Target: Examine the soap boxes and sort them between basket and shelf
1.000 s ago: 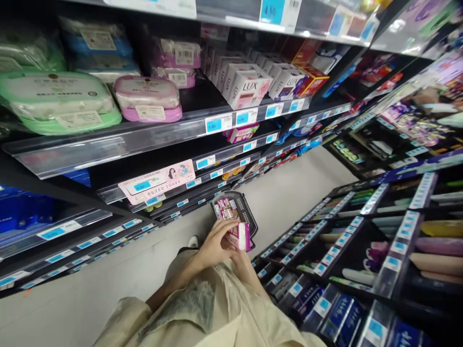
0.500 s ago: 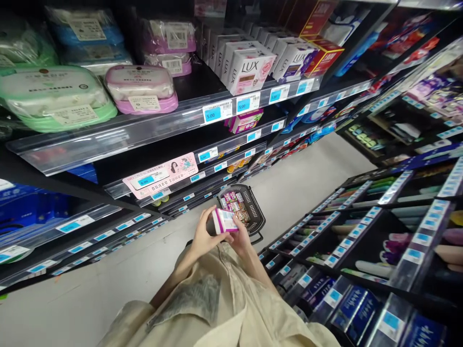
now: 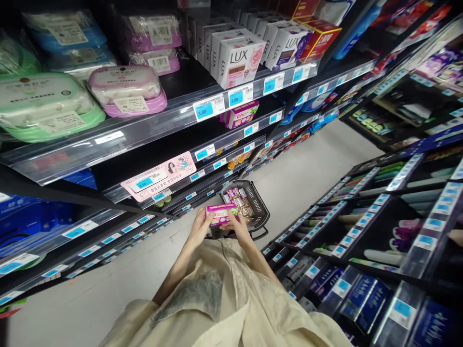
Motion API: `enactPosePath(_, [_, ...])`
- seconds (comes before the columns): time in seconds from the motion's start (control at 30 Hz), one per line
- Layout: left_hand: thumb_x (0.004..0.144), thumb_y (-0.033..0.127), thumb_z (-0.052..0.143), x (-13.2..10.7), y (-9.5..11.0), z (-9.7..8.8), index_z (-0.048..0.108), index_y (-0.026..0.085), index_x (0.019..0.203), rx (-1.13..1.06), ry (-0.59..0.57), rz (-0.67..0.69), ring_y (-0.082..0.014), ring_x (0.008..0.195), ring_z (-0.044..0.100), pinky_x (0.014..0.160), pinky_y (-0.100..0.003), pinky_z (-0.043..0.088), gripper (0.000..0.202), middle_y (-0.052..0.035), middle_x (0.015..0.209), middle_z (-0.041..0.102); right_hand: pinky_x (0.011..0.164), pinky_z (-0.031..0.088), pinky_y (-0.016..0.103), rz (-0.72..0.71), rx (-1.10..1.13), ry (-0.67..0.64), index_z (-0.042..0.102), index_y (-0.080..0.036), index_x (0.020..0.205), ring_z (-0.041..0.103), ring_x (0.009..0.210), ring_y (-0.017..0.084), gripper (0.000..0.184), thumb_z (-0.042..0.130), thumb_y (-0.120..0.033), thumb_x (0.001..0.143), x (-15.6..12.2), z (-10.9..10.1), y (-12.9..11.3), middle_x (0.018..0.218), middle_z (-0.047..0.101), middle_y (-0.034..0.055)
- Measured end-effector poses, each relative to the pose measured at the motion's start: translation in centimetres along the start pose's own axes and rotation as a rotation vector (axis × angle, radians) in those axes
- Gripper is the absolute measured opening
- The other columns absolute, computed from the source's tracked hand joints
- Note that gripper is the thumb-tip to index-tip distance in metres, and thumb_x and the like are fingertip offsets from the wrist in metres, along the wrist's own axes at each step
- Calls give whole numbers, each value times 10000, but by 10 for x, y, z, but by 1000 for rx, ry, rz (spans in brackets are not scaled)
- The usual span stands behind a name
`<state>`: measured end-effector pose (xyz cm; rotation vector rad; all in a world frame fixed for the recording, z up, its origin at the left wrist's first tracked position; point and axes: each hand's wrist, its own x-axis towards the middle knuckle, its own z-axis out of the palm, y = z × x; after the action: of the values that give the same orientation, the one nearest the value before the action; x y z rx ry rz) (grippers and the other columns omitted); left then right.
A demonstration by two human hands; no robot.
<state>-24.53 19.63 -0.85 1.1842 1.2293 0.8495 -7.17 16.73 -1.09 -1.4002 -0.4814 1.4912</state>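
Between both hands is a small pink-and-purple packaged soap box (image 3: 220,214), its printed face turned up towards me. My left hand (image 3: 199,225) grips its left end, thumb on the front. On the other end, my right hand (image 3: 237,225) is closed round the lower right side. Just beyond the hands, a dark shopping basket (image 3: 257,205) stands on the floor, holding several small packs (image 3: 237,195) in pink, white and brown. A similar pink-purple box (image 3: 242,114) sits on the second shelf to the left.
On the top left shelf are LUX soap boxes (image 3: 238,60), a pink soap case (image 3: 126,91) and a green soap case (image 3: 47,103). Price-tagged racks (image 3: 361,231) line the right side. A pale floor aisle (image 3: 300,168) runs between.
The box has been turned: its white labelled side faced up before, and now its pink printed face shows. Both hands have shifted their hold on it. The view has moved slightly.
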Motion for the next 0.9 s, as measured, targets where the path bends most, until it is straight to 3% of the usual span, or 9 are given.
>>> enactPosePath(0.13, [805,730,791,0,7,3,695,154,1213,-154,-13,-112,-318,1069,727,971,-433,593,712,-133,1157,768,489,542,283,114,-71,-37,668,-195,836,660,437,197,710,770,-883,696,3,1,2,481,656,18])
enactPosePath(0.4, [699,652,908,-3,11,8,674,160,1245,-442,59,-271,-350,1069,777,921,-484,660,771,-160,1236,784,506,497,272,84,-97,-90,685,-193,834,675,464,212,694,700,-884,765,3,3,3,421,613,14])
enactPosePath(0.73, [779,630,861,-9,3,0,692,148,1305,-288,39,-148,-361,1216,724,1083,-479,574,734,-156,1298,769,545,523,282,114,-80,-108,701,-184,759,653,459,201,714,660,-896,795,4,-3,12,385,572,14])
enactPosePath(0.9, [836,519,852,-19,-5,4,617,169,1378,-128,-31,-50,-323,1199,730,1090,-457,566,686,-142,1291,766,581,534,264,204,37,-218,648,-196,623,631,469,169,695,623,-837,889,4,-12,18,355,487,-19])
